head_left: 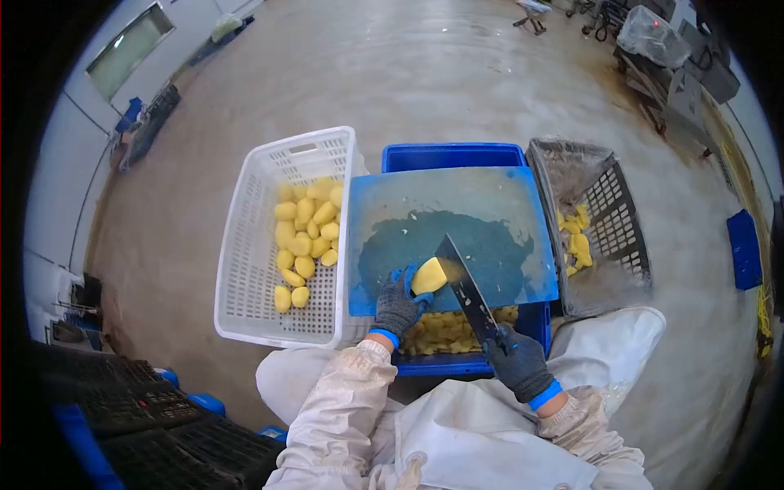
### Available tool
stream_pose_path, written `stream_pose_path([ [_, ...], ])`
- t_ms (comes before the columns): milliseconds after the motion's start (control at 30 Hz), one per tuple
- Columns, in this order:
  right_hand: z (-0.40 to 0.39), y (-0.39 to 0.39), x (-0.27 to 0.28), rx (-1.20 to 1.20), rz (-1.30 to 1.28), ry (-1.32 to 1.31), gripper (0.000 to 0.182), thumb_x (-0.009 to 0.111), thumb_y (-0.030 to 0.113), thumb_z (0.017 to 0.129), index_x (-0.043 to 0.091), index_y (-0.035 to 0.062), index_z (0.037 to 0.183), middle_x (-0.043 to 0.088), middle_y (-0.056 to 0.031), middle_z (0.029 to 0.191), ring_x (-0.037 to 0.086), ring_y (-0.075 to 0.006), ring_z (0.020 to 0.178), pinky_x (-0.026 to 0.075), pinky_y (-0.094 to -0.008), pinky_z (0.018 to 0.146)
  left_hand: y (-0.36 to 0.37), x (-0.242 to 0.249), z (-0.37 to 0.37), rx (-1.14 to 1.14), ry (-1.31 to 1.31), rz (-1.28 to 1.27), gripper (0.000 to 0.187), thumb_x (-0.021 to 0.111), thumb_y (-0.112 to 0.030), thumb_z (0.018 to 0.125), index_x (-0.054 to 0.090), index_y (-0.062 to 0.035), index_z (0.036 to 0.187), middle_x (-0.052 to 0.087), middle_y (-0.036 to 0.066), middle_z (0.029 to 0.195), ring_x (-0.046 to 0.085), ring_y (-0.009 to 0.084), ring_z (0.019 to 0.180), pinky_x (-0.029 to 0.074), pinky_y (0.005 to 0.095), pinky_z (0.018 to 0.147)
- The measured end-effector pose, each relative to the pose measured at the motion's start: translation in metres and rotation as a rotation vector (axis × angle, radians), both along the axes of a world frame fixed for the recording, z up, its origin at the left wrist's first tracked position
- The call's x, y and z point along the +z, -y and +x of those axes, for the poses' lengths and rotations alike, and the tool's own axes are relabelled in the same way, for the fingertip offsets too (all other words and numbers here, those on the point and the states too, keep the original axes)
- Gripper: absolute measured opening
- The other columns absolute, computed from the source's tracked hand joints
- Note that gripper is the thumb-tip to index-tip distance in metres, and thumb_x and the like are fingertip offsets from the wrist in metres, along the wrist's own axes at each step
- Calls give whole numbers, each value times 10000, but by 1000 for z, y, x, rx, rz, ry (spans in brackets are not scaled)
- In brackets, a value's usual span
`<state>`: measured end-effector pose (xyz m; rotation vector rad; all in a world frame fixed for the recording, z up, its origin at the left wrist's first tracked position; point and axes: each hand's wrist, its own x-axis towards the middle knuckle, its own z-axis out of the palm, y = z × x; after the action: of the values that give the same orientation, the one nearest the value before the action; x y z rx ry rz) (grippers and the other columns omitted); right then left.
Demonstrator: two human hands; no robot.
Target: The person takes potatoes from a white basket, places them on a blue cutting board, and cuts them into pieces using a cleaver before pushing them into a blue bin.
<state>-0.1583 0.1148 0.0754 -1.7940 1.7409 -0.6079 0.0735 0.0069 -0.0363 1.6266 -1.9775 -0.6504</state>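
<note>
Clearly firm and slippery, the peeled potato (429,276) sits on the cutting board (490,196); my left hand (398,306) grips its near end, my right hand (518,361) clutches the knife (465,286) handle.

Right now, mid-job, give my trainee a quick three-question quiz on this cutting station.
1. True or false: the left hand holds a potato on the board.
2. Which hand grips the knife?
3. The white basket of whole potatoes sits on the person's: A) left B) right C) behind.

Key: 1 true; 2 right hand; 3 A.
</note>
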Motion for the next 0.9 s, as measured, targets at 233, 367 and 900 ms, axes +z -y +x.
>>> stream_pose_path([
  [233, 3, 15, 12, 92, 52, -220, 168, 542, 225, 830, 578, 61, 835, 601, -173, 661, 603, -348, 617, 476, -434, 544, -4, 15, -5, 32, -10, 3, 645, 699, -253, 689, 449, -47, 1247, 522, 216, 1085, 484, 383, 1028, 401, 440, 904],
  [367, 1, 25, -12, 177, 80, -339, 179, 502, 221, 846, 562, 56, 809, 595, -180, 640, 601, -346, 596, 476, -441, 531, -6, 22, -7, 49, -48, 87, 632, 700, -242, 688, 456, -40, 1235, 523, 215, 1074, 496, 383, 1012, 414, 436, 889],
  [900, 17, 9, 8, 201, 15, -335, 137, 504, 185, 829, 551, 56, 819, 598, -145, 612, 616, -312, 581, 475, -431, 509, -2, 18, -6, 33, -47, 18, 563, 710, -187, 683, 486, -40, 1178, 544, 195, 1084, 496, 370, 1024, 426, 443, 881],
])
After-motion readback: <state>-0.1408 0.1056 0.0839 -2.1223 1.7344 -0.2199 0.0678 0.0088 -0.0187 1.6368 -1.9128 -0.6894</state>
